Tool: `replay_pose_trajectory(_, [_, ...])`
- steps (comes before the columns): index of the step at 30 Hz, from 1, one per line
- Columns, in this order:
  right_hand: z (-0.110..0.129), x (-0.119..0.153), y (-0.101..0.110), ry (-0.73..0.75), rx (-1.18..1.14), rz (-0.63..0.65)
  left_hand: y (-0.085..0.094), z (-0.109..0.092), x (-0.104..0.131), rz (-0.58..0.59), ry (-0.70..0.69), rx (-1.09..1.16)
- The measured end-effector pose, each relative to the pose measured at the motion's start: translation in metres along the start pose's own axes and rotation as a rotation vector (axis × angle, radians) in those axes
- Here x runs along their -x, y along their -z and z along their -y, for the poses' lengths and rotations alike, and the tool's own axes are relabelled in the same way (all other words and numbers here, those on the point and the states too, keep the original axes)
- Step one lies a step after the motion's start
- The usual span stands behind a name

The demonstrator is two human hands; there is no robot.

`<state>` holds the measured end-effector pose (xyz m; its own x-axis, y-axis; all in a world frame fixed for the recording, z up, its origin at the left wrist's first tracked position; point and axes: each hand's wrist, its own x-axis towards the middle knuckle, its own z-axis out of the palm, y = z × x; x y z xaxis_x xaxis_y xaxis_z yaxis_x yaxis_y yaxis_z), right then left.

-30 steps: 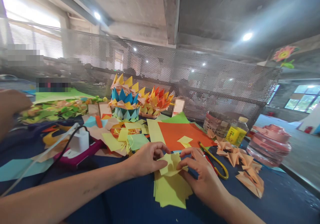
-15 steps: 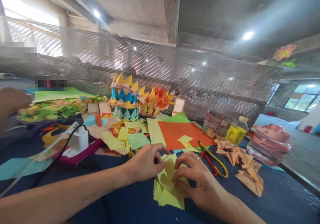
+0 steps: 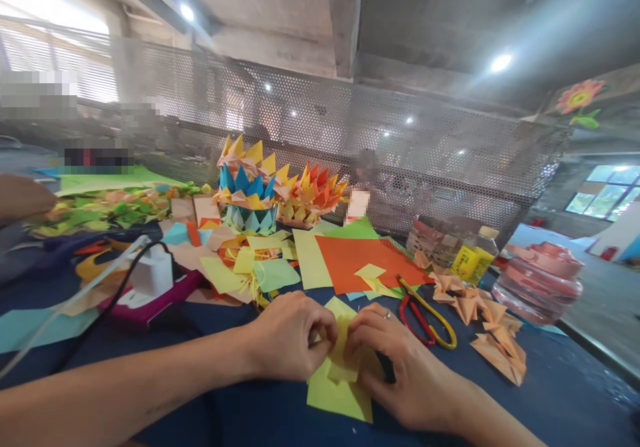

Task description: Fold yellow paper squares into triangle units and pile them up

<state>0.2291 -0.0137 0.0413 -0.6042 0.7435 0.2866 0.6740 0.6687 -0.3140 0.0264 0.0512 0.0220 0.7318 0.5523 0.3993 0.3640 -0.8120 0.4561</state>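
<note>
Between my hands a small sheet of yellow paper is held slightly raised over a stack of yellow paper sheets on the dark blue tablecloth. My left hand is curled closed, thumb and forefinger pinching the sheet's left edge. On the other side my right hand, with a ring on one finger, has bent fingers gripping the sheet's right side. Its thumb lies low, near the stack. The fingertips partly cover the sheet's edges. Red and yellow handled scissors lie just beyond my right hand.
Orange paper lies ahead, with folded paper crowns behind it. Folded peach pieces, a yellow-labelled bottle and a pink jug are at right. A power strip with cables is left. Another person's hand shows far left.
My left fingers have curled from a loose arch into a closed pinch. The top yellow sheet has shifted and lifted at its edge. The right hand's fingers have drawn closer together on it.
</note>
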Motion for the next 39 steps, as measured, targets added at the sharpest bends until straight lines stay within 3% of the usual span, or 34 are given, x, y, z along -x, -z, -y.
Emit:
replay_pose_trajectory(6, [-0.003,-0.001,-0.001,-0.052,-0.091,0.056,0.007,-0.007,0.006,-0.053,-0.217,-0.154])
replay_pose_trajectory(12, [-0.006,-0.001,-0.004,-0.044,-0.101,0.045,-0.002,-0.008,0.016,-0.03,-0.451,-0.193])
replay_pose_trajectory(20, [-0.008,0.0,-0.006,-0.051,-0.128,0.047,-0.007,-0.007,0.026,-0.041,-0.468,-0.325])
replay_pose_trajectory(39, [-0.006,-0.001,-0.004,-0.052,-0.145,0.043,-0.006,-0.014,0.029,-0.04,-0.454,-0.358])
